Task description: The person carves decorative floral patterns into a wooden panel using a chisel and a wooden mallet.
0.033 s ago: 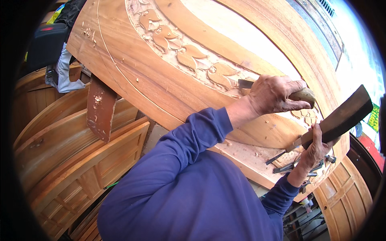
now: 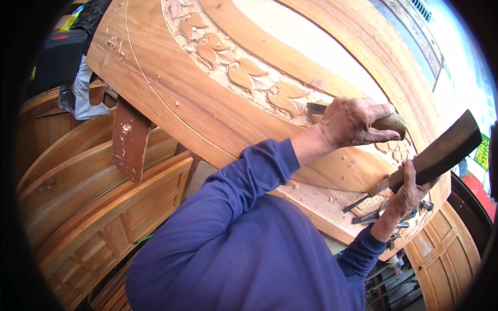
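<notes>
The fingers of the left hand (image 2: 353, 122) are clamping a dark-bladed, brown wooden-handled chisel (image 2: 392, 126) over the carved brown wooden panel (image 2: 228, 116), blade jutting left, handle right; the right hand's (image 2: 408, 196) fingers are gripping a dark-brown, paddle-shaped tool (image 2: 438, 151). A yellow-green sign (image 2: 482, 151) is bearing lettering.

Head-worn fisheye view, left of pair; faces down over wearer's torso (image 2: 249, 254); left hand (image 2: 355, 122), right hand (image 2: 409, 196) near; carved panel (image 2: 228, 109) beyond; edges bowed.

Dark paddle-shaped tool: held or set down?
Held. The right hand grips the dark tool near its lower end, thumb lying over it.
</notes>
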Tool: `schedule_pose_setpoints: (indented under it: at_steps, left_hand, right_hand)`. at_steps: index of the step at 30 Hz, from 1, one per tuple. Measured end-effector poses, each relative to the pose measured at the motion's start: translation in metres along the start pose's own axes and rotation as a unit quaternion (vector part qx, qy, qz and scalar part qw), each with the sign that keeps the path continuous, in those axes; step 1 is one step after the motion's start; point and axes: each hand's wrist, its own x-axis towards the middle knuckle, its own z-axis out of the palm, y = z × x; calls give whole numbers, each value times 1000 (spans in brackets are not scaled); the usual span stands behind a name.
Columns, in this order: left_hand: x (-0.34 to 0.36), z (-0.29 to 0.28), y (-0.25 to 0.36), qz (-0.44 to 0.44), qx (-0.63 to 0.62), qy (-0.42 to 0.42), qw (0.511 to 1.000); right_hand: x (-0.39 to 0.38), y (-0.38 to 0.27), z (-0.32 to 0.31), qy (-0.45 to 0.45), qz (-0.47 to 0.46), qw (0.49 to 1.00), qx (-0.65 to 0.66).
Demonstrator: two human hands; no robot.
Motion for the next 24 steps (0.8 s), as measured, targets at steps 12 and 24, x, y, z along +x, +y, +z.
schedule_pose_setpoints:
  at_steps: [12,24]
  left_hand:
    - [3,-9,-3,-26,-5,22,999]
    - [1,-15,-2,-22,-17,34,999]
  right_hand:
    - [-1,24,8,-59,72,994,-65]
    - [-16,26,8,-111,27,991,-74]
